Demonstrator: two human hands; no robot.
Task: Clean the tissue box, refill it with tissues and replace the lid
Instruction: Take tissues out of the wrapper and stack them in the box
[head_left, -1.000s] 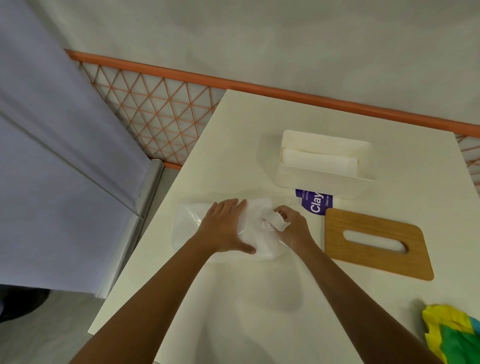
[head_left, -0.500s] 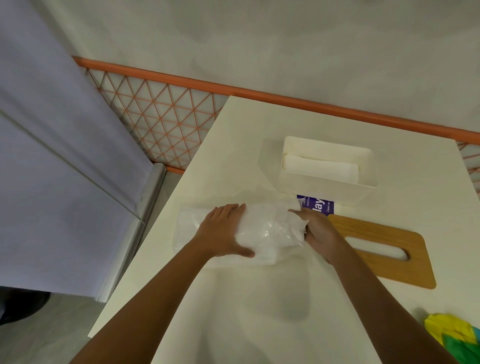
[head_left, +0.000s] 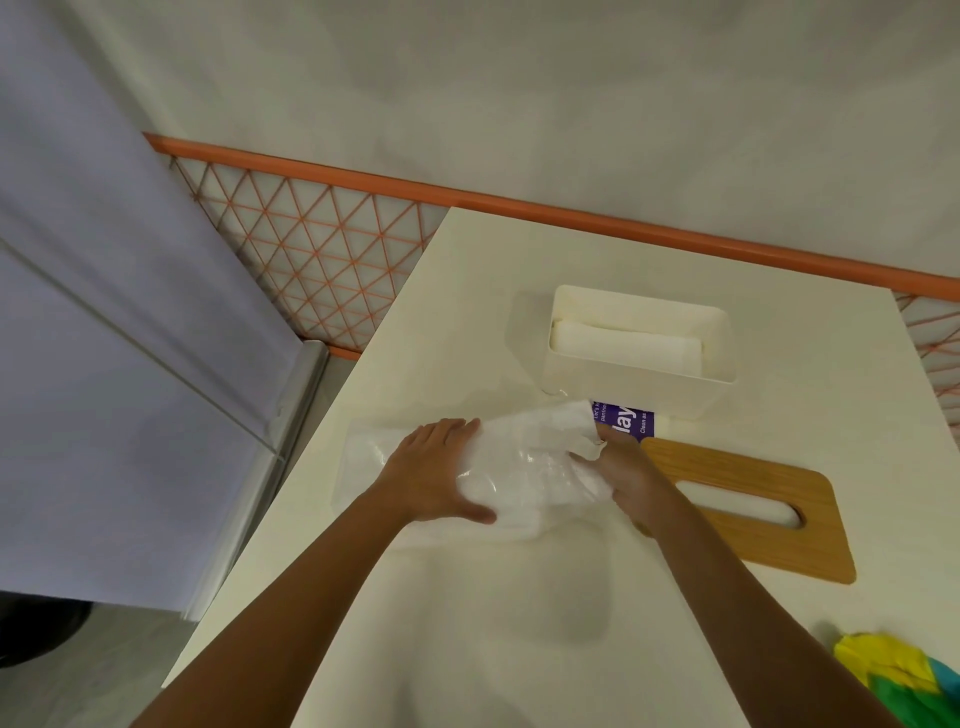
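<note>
Just in front of the tissue box (head_left: 691, 397), long axis roughly parallel to it: plastic-wrapped tissue pack (head_left: 530, 467), pressed under flat left hand (head_left: 431, 473), box-side end gripped by right hand (head_left: 623, 467).

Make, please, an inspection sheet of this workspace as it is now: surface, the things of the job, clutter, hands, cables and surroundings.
Surface: cream table, smooth and pale.
Job's things: white tissue box open, tissues lying inside; wooden lid flat on the table, nearer the person than the box; tissue pack in clear plastic under the hands.
Clutter: purple printed packaging between box and lid; yellow-green cloth at the near right corner.
Hands: left hand presses flat on the tissue pack; right hand grips its right end.
Cables: nothing seen.
Surroundings: orange lattice railing behind the table; pale wall; lavender panel on the left.
</note>
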